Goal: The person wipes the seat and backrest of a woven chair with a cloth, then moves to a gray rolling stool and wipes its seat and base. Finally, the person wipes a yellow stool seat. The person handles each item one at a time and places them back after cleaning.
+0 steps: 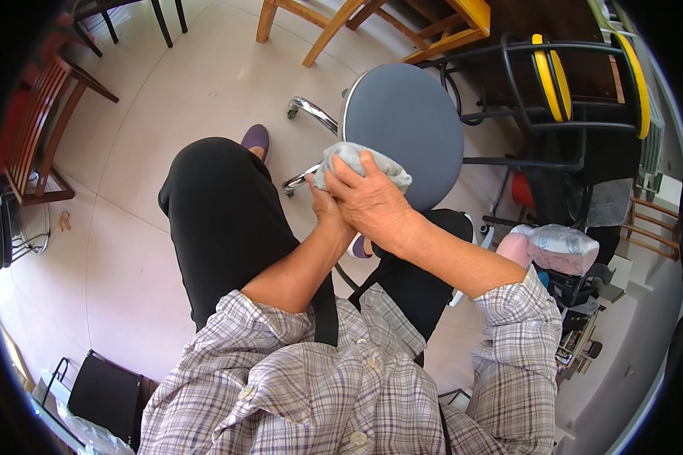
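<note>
Both my hands meet in front of my knees on a bundled light grey cloth. My right hand lies over the cloth with its fingers bent onto it. From the lower left side, my left hand holds the bundle too, its fingers mostly hidden behind the cloth and the right hand. Just beyond the bundle is a round stool with a blue-grey padded seat and chrome legs; the cloth overlaps the near edge of the seat in this view. Whether it touches the seat, I cannot tell.
Wooden stool legs stand beyond the padded stool. Black metal stools with yellow seats are at the upper right. A plastic-wrapped pink package lies at the right. A slatted wooden chair is at the left, and a black chair at the lower left.
</note>
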The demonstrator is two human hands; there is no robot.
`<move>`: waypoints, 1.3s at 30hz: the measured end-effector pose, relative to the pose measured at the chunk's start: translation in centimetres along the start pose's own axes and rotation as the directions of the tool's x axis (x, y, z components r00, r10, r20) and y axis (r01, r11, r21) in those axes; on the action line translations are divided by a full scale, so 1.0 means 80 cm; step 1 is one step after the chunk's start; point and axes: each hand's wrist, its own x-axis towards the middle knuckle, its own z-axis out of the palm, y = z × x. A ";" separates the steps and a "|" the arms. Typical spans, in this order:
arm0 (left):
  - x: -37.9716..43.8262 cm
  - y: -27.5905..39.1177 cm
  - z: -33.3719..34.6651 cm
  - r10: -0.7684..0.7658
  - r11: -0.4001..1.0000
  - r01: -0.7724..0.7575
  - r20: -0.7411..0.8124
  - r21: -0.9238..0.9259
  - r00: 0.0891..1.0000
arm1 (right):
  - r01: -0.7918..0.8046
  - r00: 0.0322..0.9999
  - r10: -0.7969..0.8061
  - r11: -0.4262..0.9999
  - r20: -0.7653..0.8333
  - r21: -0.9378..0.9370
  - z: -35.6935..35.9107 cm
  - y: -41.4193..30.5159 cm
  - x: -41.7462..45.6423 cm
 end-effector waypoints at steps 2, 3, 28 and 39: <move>0.000 -0.002 -0.002 -0.027 1.000 0.027 -0.069 0.001 0.997 | 0.033 0.998 -0.035 0.999 0.059 0.026 -0.011 0.003 -0.011; 0.002 -0.004 -0.006 -0.044 0.999 0.044 -0.106 0.000 0.993 | 0.045 0.995 -0.049 0.998 0.090 0.040 -0.017 0.004 -0.015; 0.012 -0.016 0.013 0.098 0.927 0.027 -0.312 0.374 0.945 | -0.662 0.724 0.593 0.741 0.354 0.111 0.080 0.273 0.118; 0.023 -0.022 0.006 0.101 0.911 0.036 -0.306 0.411 0.947 | -0.780 0.317 0.645 -0.239 0.695 0.578 0.237 0.304 -0.135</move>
